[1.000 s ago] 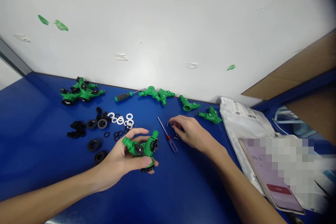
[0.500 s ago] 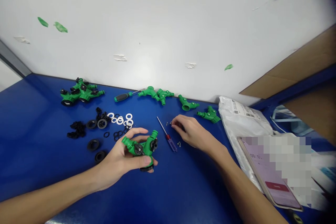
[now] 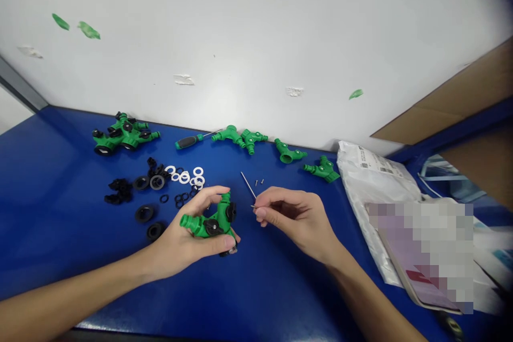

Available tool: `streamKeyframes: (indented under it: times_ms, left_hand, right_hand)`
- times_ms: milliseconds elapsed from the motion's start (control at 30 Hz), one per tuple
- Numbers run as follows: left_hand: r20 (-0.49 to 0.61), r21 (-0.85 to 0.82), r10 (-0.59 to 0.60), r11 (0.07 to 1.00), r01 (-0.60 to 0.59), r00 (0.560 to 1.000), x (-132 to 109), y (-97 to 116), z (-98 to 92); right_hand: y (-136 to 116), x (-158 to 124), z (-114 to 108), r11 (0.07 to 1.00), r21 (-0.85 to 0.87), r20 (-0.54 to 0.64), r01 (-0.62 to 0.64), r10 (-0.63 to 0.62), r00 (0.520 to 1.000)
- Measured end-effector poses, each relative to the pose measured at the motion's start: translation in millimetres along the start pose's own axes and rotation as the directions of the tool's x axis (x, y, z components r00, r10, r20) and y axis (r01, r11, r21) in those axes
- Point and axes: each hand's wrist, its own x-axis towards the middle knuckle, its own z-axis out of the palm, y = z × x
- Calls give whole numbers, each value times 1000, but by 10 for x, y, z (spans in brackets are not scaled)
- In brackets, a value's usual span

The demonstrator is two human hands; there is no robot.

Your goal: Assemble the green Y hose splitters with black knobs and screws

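My left hand (image 3: 180,240) holds a green Y-shaped connector (image 3: 208,226) with black knobs, its thumb across the lower part. To the right, my right hand (image 3: 292,216) pinches a small screw (image 3: 254,206) between thumb and fingertips. Behind those fingertips lies a screwdriver (image 3: 248,185); its shaft shows, while its handle is hidden by the hand. Two small screws (image 3: 259,182) lie on the blue table just beyond the right hand.
Black rings (image 3: 145,213), white washers (image 3: 184,177) and black knobs (image 3: 119,191) lie at left. Assembled connectors (image 3: 126,136), a green-handled screwdriver (image 3: 189,141) and bare green bodies (image 3: 289,153) line the wall. A plastic bag (image 3: 360,192) and phone (image 3: 401,262) are at right.
My right hand has moved left and nearer with a screw pinched in it, now covering the screwdriver's handle. The connector in my left hand has turned and tilted slightly.
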Motion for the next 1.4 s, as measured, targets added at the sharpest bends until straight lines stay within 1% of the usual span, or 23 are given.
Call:
streamKeyframes:
  times_ms: [67, 133, 233, 333, 500, 567, 633, 700, 800, 933, 1033, 1133, 1267, 1400]
  left_hand:
    - [10, 54, 3, 999, -3, 1000, -20, -12, -3]
    - [16, 97, -4, 995, 3, 1000, -43, -23, 1]
    - [18, 157, -18, 987, 15, 1000, -75, -27, 15]
    - [16, 204, -14, 979, 10, 1000, -94, -21, 23]
    - [31, 252, 8, 968, -16, 1000, -98, -19, 13]
    - [33, 307, 66, 949, -73, 997, -87, -21, 8]
    - [20, 398, 160, 904, -154, 987, -70, -22, 6]
    - [17, 458, 216, 867, -199, 976, -53, -22, 8]
    - [16, 433, 218, 878, -203, 976, -41, -18, 21]
    - [-20, 433, 239, 877, -207, 971, -54, -15, 42]
    - [4, 429, 230, 879, -209, 973, -71, -27, 46]
    - [18, 439, 246, 869, -228, 969, -78, -44, 44]
    - [-8, 494, 289, 833, -248, 957, -71, -58, 32]
    - [-24, 533, 304, 810, -246, 952, -62, -62, 13]
  right_hand:
    - [-4, -21, 67, 1000, -1, -18, 29, -29, 999]
    - [-16, -40, 117, 994, -53, -28, 91, -93, 995]
    - [-35, -60, 157, 971, -155, 17, 181, -180, 983]
    - [-39, -66, 168, 955, -213, 85, 206, -192, 978]
    - [-18, -61, 185, 923, -282, 106, 262, -242, 965]
    - [-9, -60, 198, 907, -306, 108, 289, -269, 957]
    - [0, -60, 214, 899, -320, 104, 297, -279, 955]
    - [9, -63, 233, 899, -327, 89, 290, -277, 957]
    - [28, -67, 264, 902, -332, 57, 275, -272, 961]
    - [49, -72, 297, 917, -333, 5, 222, -234, 972]
    - [52, -71, 308, 929, -321, -28, 182, -202, 979]
    - [50, -66, 308, 914, -334, -29, 230, -254, 967]
    - [51, -65, 295, 866, -384, -13, 319, -350, 937]
    - [38, -73, 273, 826, -430, 21, 363, -393, 919]
